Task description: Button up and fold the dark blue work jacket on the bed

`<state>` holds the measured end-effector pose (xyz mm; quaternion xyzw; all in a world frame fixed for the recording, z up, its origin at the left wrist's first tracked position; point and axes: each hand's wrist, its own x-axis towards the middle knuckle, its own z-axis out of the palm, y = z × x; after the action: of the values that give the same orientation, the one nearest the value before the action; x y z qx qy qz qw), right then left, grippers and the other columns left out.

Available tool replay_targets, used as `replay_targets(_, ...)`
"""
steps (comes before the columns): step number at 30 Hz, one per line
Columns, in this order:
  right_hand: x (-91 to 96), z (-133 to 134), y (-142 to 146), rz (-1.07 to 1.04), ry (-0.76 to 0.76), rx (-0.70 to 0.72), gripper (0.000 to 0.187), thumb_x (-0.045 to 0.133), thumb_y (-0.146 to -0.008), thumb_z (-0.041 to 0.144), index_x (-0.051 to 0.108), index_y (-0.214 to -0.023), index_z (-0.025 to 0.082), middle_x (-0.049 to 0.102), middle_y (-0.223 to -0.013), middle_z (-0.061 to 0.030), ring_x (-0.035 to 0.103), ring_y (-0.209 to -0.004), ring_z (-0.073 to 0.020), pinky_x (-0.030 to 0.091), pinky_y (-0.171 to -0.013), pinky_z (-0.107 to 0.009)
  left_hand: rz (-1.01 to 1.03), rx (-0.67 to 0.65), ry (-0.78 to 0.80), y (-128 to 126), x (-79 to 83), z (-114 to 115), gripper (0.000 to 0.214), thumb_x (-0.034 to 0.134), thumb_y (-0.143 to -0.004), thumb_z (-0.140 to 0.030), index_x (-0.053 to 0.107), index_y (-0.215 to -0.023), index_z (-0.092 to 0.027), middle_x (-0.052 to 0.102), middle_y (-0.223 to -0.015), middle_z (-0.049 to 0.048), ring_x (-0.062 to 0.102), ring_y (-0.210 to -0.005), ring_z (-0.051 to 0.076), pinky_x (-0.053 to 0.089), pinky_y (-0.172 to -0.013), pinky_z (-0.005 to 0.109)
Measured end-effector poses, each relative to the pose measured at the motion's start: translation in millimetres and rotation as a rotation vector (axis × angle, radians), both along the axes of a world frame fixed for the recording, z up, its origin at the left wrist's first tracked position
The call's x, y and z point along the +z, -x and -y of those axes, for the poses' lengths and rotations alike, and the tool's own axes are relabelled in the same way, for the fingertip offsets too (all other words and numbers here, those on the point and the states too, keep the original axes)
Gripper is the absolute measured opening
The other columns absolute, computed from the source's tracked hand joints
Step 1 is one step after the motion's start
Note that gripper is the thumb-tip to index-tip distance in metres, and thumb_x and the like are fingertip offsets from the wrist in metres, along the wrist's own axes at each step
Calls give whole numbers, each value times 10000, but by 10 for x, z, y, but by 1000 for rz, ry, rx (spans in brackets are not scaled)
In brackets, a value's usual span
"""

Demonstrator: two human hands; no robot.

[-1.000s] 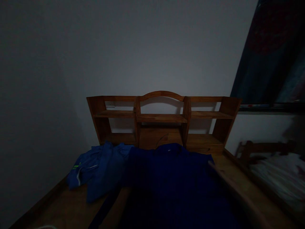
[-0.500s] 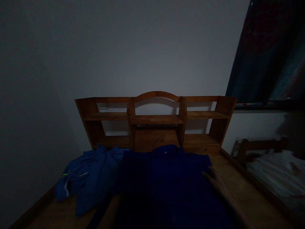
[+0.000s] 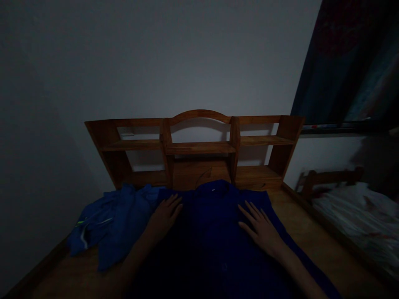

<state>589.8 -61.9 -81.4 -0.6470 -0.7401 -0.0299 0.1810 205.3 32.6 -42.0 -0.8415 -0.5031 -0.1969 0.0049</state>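
Note:
A dark blue collared shirt lies spread on the wooden bed surface, its collar toward the shelf. My left hand rests near the shirt's left shoulder, fingers stretched out and nothing held. On the right side of the shirt's chest my right hand lies with fingers spread, also holding nothing. Beside the shirt to the left is a crumpled lighter blue garment with a white and a yellow-green stripe. Much of the shirt's lower part is lost in shadow.
A wooden headboard shelf with several compartments stands against the wall behind the shirt. Raised edges run along both sides of the boards. Farther right is a white plastic-covered bundle by a wooden frame, beneath a dark curtain.
Both hands have moved onto the upper part of the shirt, the left coming up from below and the right shifting inward from the edge. The view has shifted slightly.

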Motion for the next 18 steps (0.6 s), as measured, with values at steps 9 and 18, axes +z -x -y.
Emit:
replay_targets(9, -540, 117, -575, 59, 93, -110, 652, 272, -884, 599, 140, -1450, 305, 160, -1509, -8, 121, -1389, -225, 167, -1119, -477, -242, 114, -150, 510, -680, -565, 430, 288, -916, -240, 491, -1292, -190, 304, -1468, 101, 205, -1375, 268, 195, -1084, 507)
replay_targets(18, -499, 882, -359, 39, 31, -107, 617, 301, -881, 566, 198, -1441, 329, 195, -1502, 22, 189, -1373, -266, 214, -1104, -527, -106, 127, -88, 652, -760, 812, 471, 297, -889, -340, 421, -1341, -300, 379, -1438, 12, 259, -1355, 279, 200, -1082, 549)
